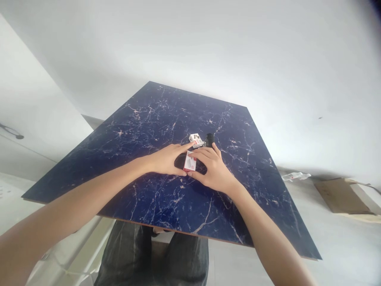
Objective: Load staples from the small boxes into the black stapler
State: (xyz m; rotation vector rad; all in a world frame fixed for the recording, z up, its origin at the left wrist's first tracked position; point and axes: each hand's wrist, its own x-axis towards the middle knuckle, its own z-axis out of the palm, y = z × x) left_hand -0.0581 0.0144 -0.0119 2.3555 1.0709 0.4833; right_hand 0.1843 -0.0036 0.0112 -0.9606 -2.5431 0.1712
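Between my hands, near the middle of the blue tabletop, is a small white box (pixel 189 162) with red markings and a red lower edge. My right hand (pixel 211 165) grips it, thumb at its near edge and fingertips over its top. My left hand (pixel 166 159) is beside it with the fingers stretched out. Its thumb tip reaches the box's near left corner, and its index finger extends to a second small white and red box (pixel 195 139). Just right of that second box stands a black cylindrical object (pixel 209 139), partly hidden by my right fingers.
The dark blue marble-patterned tabletop (pixel 166 115) has its far side near a pale wall. Flattened cardboard (pixel 339 194) and a crumpled white plastic piece (pixel 296 176) lie beyond the right edge. My legs in dark trousers (pixel 127 254) are below the front edge.
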